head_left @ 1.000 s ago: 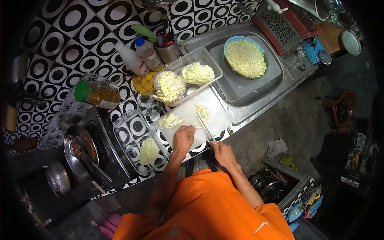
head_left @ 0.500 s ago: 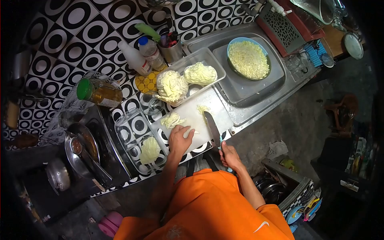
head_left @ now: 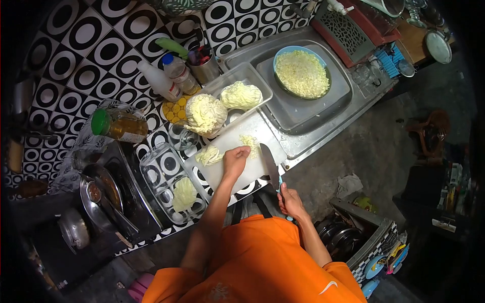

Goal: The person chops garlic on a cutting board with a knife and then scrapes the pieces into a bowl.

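Observation:
My right hand grips the handle of a large knife, whose blade lies over the right part of a white cutting board. Beside the blade, my left hand is on the board with its fingers bent together at a small heap of chopped cabbage; whatever they hold is too small to make out. A piece of cabbage lies left of that hand. Behind the board, a clear plastic tub holds a cabbage half, with a larger cabbage at its left end.
A blue-rimmed bowl of chopped cabbage stands in the sink. Left of the board is a glass dish with a cabbage leaf. Bottles, a green-lidded jar and a stove with pans stand farther left.
My left hand has moved right from beside the cabbage piece to the chopped heap, its fingers now drawn together. The knife remains in my right hand, and the whole view has shifted slightly.

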A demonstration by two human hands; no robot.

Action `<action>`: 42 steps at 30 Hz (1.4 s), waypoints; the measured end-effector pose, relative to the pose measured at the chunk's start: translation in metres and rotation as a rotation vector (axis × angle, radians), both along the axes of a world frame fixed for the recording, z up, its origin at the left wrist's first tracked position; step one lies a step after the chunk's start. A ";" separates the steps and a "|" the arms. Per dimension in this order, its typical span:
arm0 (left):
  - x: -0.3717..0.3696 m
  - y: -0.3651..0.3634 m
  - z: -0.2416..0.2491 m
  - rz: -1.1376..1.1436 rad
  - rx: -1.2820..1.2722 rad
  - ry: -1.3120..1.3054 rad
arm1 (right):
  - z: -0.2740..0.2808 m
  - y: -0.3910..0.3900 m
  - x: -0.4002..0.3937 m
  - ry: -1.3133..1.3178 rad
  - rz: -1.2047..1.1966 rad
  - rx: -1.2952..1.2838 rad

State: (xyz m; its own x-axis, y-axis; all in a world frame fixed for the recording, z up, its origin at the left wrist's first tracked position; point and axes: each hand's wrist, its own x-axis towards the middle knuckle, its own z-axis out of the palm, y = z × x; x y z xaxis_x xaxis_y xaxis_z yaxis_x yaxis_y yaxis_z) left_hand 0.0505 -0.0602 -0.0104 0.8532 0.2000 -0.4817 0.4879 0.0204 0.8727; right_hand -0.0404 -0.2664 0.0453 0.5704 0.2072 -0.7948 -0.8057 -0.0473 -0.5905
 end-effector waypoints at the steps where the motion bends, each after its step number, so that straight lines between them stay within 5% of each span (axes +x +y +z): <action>1: 0.002 -0.001 0.001 -0.005 0.001 0.001 | -0.002 -0.001 -0.001 -0.059 0.057 -0.084; 5: 0.008 0.004 0.018 -0.003 -0.248 0.125 | -0.008 0.002 -0.003 -0.383 0.298 -0.409; 9: 0.005 0.010 0.023 0.106 -0.652 0.335 | 0.003 0.014 0.007 -0.441 0.385 -0.461; 13: -0.002 0.020 0.023 0.084 -0.636 0.331 | -0.005 0.018 0.010 -0.483 0.349 -0.533; 15: -0.004 0.016 0.028 -0.043 -0.148 0.305 | -0.003 0.019 0.011 -0.484 0.358 -0.523; 19: -0.021 0.028 0.014 -0.046 0.024 -0.051 | -0.002 0.020 0.011 -0.482 0.453 -0.485; 21: -0.033 0.041 0.020 -0.362 0.731 -0.264 | -0.004 0.020 0.010 -0.467 0.450 -0.494; 26: -0.052 0.049 0.007 -0.505 0.733 -0.293 | -0.013 0.030 0.006 -0.453 0.536 -0.546; 35: -0.046 0.021 -0.001 -0.345 0.615 -0.292 | 0.017 0.060 0.032 -0.379 0.585 -0.704; 42: -0.048 0.018 -0.007 -0.287 0.600 -0.321 | -0.020 0.063 0.011 -0.441 0.541 -0.779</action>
